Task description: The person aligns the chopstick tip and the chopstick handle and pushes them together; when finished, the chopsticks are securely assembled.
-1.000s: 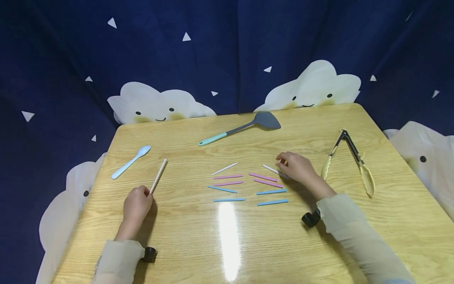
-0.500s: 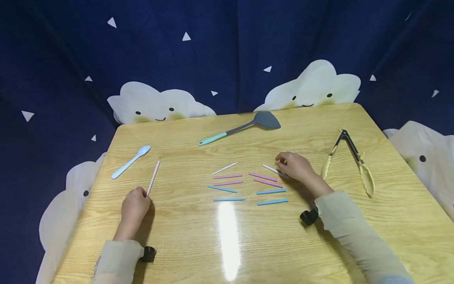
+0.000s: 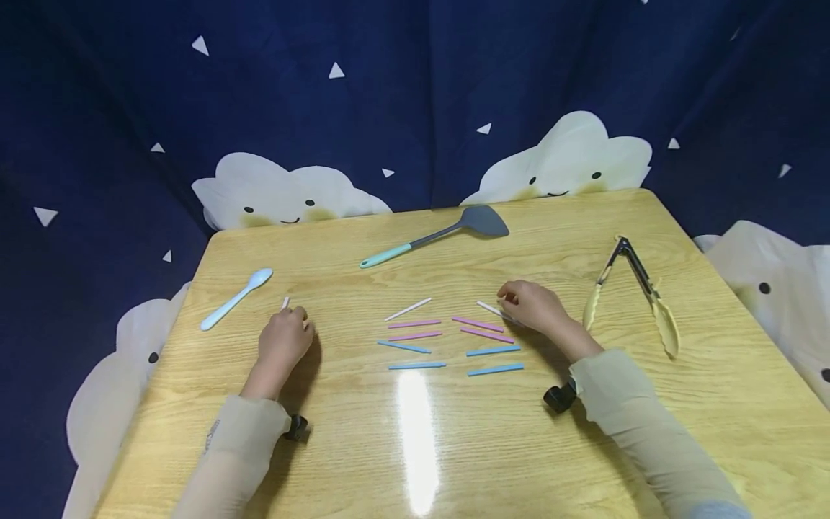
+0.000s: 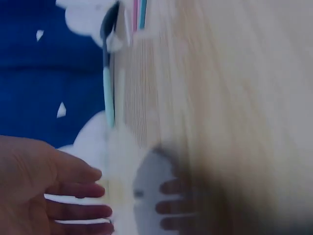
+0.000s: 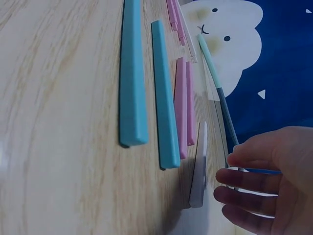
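Observation:
My left hand is over the left part of the table, its fingers loosely bent. A short end of a white stick shows just beyond it; the rest is hidden. In the left wrist view the fingers are spread apart with no stick visible between them. My right hand hovers beside another white stick, which lies on the table. The right wrist view shows the relaxed fingers apart from that stick. Between the hands, pink sticks and blue sticks lie in two groups, with a white stick topping the left group.
A light blue spoon lies at the left. Along the back of the wooden table rests a spatula with a mint handle. Spread tongs lie to the right of my right hand. A dark blue curtain hangs behind.
My left hand, which pinched the white stick's near end, has moved right and forward over it and let it go. My right hand stays almost still beside its white stick.

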Demonstrator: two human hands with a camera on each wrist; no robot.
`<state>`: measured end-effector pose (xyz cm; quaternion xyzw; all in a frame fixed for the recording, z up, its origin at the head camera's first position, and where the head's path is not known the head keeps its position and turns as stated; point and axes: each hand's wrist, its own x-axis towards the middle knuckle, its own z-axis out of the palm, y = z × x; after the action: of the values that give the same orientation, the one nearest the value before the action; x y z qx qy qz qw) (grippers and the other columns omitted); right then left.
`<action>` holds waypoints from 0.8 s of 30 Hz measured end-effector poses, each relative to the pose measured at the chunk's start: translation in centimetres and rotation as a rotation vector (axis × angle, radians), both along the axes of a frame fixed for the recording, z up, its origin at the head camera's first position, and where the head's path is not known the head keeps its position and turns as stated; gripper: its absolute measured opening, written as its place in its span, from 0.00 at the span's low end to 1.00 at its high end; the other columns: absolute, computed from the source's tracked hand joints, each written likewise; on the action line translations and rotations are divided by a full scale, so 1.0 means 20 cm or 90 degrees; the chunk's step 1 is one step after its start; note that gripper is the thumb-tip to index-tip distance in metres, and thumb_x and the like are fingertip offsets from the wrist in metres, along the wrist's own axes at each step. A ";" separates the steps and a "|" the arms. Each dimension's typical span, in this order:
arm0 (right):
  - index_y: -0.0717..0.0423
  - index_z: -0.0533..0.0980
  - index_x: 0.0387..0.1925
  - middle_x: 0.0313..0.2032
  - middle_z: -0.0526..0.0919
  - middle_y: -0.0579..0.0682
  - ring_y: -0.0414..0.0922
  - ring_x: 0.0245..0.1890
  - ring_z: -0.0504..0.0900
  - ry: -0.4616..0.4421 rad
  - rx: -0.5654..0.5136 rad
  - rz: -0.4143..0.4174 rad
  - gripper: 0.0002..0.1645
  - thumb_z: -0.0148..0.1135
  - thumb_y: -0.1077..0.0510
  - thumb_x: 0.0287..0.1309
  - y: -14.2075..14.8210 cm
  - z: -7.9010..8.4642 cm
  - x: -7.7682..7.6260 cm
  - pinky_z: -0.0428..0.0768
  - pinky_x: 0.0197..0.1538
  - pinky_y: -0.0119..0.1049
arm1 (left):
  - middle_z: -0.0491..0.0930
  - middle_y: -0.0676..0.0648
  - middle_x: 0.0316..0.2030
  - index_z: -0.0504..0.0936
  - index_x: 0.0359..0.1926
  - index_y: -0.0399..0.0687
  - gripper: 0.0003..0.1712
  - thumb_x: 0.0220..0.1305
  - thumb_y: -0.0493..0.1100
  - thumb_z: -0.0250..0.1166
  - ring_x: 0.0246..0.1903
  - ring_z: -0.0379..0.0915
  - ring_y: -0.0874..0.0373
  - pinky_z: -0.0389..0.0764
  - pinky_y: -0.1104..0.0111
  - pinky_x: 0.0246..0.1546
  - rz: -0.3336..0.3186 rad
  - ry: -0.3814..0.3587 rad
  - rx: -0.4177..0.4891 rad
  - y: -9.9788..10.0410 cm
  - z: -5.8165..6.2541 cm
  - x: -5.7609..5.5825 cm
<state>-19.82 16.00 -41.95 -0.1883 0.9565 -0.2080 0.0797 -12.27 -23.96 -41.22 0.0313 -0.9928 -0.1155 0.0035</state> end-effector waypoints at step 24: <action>0.55 0.80 0.35 0.29 0.78 0.47 0.43 0.28 0.75 0.021 0.033 0.010 0.08 0.59 0.58 0.53 -0.04 -0.03 0.02 0.73 0.29 0.40 | 0.78 0.45 0.35 0.81 0.28 0.44 0.04 0.54 0.40 0.64 0.33 0.74 0.53 0.77 0.67 0.32 -0.403 0.111 -0.041 0.57 -0.10 -0.32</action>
<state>-19.51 15.26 -42.58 -0.1971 0.9612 -0.1797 0.0705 -18.66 -12.55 -43.13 -0.2889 -0.9524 -0.0816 0.0537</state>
